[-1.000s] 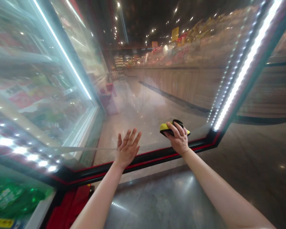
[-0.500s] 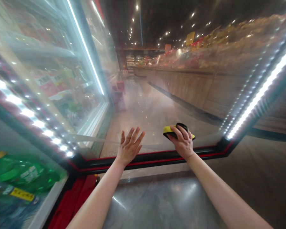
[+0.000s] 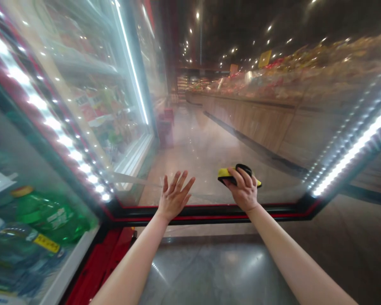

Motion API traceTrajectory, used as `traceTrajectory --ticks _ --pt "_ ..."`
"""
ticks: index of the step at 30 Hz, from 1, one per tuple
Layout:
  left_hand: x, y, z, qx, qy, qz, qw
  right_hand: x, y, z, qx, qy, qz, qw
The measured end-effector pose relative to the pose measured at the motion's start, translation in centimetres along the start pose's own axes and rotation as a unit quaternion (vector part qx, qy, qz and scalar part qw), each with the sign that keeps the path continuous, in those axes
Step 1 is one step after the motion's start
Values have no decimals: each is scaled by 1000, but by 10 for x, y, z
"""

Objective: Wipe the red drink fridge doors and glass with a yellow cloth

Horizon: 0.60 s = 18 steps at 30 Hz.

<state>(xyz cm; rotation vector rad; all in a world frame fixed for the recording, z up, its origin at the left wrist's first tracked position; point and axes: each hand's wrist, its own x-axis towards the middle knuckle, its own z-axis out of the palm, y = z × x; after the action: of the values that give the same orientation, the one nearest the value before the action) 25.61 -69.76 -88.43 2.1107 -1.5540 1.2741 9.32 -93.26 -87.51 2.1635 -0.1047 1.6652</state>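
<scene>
My right hand (image 3: 244, 194) was half curled around one yellow-and-black pad (image 3: 224, 173); level beside it, my left hand (image 3: 173, 200) was spread, all five digits apart, holding nothing; just beyond both was one glass door (image 3: 209, 211), two bright light strips (image 3: 346, 159) flanking my grip; farther off stood one wood-panelled counter (image 3: 247, 116), ahead and rightward.

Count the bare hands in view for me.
2. The left hand, fingers spread, is above the black lower frame; the right hand is farther right, gripping a yellow-and-black pad. Neither is hidden.
</scene>
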Motion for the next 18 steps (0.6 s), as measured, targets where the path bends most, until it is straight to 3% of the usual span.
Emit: traceTrajectory --ticks 3,11,16,18 --pt "-3 -4 2 5 3 -7 1000 8 -7 9 -42 13 87 995" --pt "-1 -7 15 -3 6 -26 1000 16 -19 37 -17 34 87 996" --pt "6 -6 14 -9 -25 -49 998 21 -49 49 66 -40 198 977" --pt "6 -8 14 -14 -37 -52 998 23 -65 51 76 -78 210 971"
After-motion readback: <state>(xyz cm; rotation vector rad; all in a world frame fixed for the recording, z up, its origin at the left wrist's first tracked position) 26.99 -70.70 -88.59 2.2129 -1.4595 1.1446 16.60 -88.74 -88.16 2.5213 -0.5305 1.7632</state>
